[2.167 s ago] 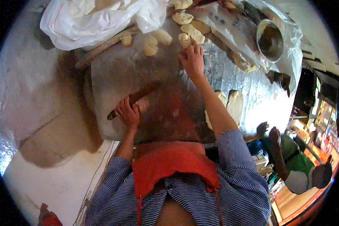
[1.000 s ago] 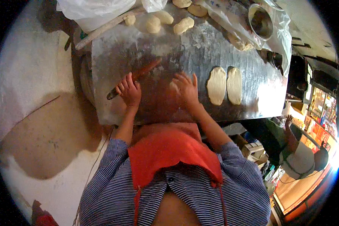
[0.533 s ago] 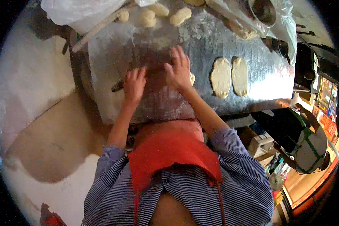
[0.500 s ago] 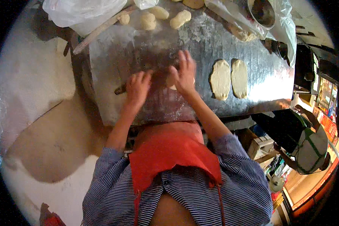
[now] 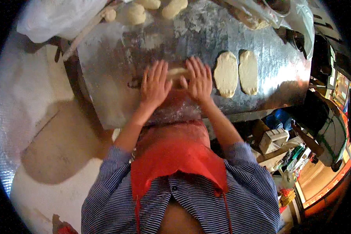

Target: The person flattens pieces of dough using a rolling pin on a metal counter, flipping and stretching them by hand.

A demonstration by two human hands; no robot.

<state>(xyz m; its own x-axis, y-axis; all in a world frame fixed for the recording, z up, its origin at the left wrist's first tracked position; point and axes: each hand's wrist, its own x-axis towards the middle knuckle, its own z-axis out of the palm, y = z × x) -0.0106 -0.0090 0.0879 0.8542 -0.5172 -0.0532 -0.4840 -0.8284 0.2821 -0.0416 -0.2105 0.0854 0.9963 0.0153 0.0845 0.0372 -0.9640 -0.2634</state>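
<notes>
Both my hands lie over a dark rolling pin (image 5: 134, 83), whose left end pokes out beside my left hand (image 5: 154, 87). The left fingers stretch forward, flat on it. My right hand (image 5: 199, 81) rests likewise, its fingers extended and the thumb pointing inward. A pale strip of dough (image 5: 178, 71) shows in the gap between the hands; the rest of it is hidden. Just right of my right hand, one long flattened dough piece (image 5: 226, 74) lies on the dark worktable (image 5: 109, 50), with a narrower flattened piece (image 5: 248, 72) alongside it.
Several dough lumps (image 5: 136, 14) lie along the far edge, beside a long wooden stick (image 5: 82, 39) and a white plastic bag (image 5: 60, 17). At the far right are another clear plastic bag (image 5: 302, 23) and a metal bowl (image 5: 279, 6). A person (image 5: 331, 134) is at the right, past a crate (image 5: 274, 140).
My left hand has moved right, toward the right hand, and both now lie flatter over the rolling pin. The view has shifted a little. The person at the right appears farther right.
</notes>
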